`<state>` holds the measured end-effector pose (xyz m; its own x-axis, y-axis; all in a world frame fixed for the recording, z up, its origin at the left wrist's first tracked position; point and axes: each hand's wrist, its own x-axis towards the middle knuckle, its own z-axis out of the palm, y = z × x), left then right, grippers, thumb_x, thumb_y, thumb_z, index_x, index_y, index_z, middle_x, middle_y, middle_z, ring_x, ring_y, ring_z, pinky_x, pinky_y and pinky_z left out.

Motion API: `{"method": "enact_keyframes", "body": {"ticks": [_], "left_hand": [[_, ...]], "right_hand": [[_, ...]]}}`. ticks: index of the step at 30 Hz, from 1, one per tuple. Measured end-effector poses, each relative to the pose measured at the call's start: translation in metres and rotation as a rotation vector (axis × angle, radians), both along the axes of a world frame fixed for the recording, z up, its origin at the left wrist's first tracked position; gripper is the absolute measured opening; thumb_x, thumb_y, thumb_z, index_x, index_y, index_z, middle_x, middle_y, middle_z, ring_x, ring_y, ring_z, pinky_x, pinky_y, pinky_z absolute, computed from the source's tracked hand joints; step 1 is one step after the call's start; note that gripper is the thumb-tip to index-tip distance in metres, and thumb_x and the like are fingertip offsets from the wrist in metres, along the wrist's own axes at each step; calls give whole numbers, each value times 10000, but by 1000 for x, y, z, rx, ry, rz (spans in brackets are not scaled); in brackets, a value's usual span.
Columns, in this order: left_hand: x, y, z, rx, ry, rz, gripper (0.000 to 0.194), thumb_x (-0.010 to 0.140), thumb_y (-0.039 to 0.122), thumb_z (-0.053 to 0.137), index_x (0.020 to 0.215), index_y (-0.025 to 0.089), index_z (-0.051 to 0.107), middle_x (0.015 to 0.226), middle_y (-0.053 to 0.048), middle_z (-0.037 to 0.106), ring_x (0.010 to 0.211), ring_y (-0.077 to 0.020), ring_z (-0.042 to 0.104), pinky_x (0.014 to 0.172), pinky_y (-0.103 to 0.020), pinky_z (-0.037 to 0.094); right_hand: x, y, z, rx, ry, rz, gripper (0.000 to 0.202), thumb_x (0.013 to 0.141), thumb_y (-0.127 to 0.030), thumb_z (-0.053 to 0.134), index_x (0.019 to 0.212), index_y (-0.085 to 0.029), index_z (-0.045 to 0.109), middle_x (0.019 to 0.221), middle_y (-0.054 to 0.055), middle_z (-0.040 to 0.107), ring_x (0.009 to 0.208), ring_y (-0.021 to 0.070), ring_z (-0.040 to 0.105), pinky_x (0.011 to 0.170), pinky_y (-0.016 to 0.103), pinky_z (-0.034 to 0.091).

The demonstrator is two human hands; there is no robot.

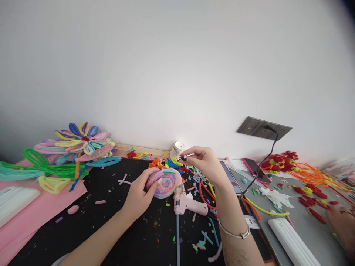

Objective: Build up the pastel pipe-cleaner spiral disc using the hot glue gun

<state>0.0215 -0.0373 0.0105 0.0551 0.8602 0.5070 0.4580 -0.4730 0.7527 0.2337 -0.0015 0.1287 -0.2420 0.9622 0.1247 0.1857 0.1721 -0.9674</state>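
Observation:
A pastel spiral disc [164,183], coiled from fuzzy pipe cleaner in pink, purple and green, is held by my left hand [141,190] with the thumb on its face. My right hand [203,162] is raised beyond the disc, pinching a small dark piece [183,158] too small to identify. Just left of those fingertips stands a small white cup [177,148]. Below the disc a pale pink glue gun [190,205] lies on the black mat, a long glue stick [178,236] running from it toward me.
Pipe-cleaner flowers [84,142] and green loops [36,164] lie at left. Colourful scraps [203,244] litter the black mat [111,232]. A black cable [260,168] hangs from the wall socket [263,127]. At right are a phone [256,170], red pieces [310,195] and another person's hand [341,221].

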Motion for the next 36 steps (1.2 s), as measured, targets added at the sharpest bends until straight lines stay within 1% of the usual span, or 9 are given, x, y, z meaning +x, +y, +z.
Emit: {"method": "enact_keyframes", "body": {"ticks": [4,9,12,15,20,23,31,33,36], "left_hand": [[0,0,0,6,0,0,253,892,274,519,1125,198,583,1075,-79,704,950,-214,683,827,-331,554],[-1,0,-2,25,11,-5,252,893,262,519,1128,198,583,1086,-75,708,969,-213,685,846,-327,552],[0,0,-2,38,25,-4,251,894,258,518,1127,194,583,1089,-77,710,974,-210,687,849,-323,554],[0,0,-1,54,38,-4,247,895,259,515,1119,187,587,1086,-82,714,976,-213,692,849,-322,558],[0,0,1,62,56,-8,246,892,264,513,1110,184,595,1076,-82,725,968,-219,702,850,-329,564],[1,-1,1,63,62,-6,247,891,260,511,1110,181,594,1074,-84,727,968,-219,704,853,-331,566],[1,-2,2,63,61,-7,251,897,277,498,1106,182,599,1079,-88,731,986,-225,705,856,-330,569],[1,-2,2,56,59,-7,253,895,280,499,1106,185,600,1081,-88,731,988,-228,706,856,-334,570],[1,-1,2,45,65,-7,255,894,285,499,1108,188,600,1084,-88,730,985,-229,706,856,-340,571]], "right_hand": [[0,-1,1,-28,21,-4,118,744,-251,707,809,-153,720,768,50,752,788,193,738,770,304,588],[-1,-2,4,-25,-21,-13,121,758,-260,687,737,-141,688,649,33,712,640,157,700,669,273,574],[-2,-2,5,10,-89,-29,87,756,-218,668,757,-133,685,585,-7,649,479,90,575,495,207,472],[-3,-3,5,12,-178,-27,78,735,-184,681,787,-127,693,621,-10,637,462,63,504,445,185,389],[-6,-5,4,-43,-294,69,86,773,-135,608,782,-133,694,566,-16,618,452,83,528,437,193,397],[-6,-7,3,-60,-317,142,150,821,-137,549,819,-140,699,534,-16,620,469,108,591,487,213,477],[-1,-11,5,-118,-275,219,242,869,-144,471,910,-134,710,830,68,721,780,181,743,708,289,613],[-1,-12,6,-136,-267,212,247,871,-147,467,916,-135,709,834,69,720,791,188,745,694,284,612],[0,-12,8,-141,-327,168,259,871,-164,476,984,-140,708,692,34,693,609,156,708,539,241,560]]}}
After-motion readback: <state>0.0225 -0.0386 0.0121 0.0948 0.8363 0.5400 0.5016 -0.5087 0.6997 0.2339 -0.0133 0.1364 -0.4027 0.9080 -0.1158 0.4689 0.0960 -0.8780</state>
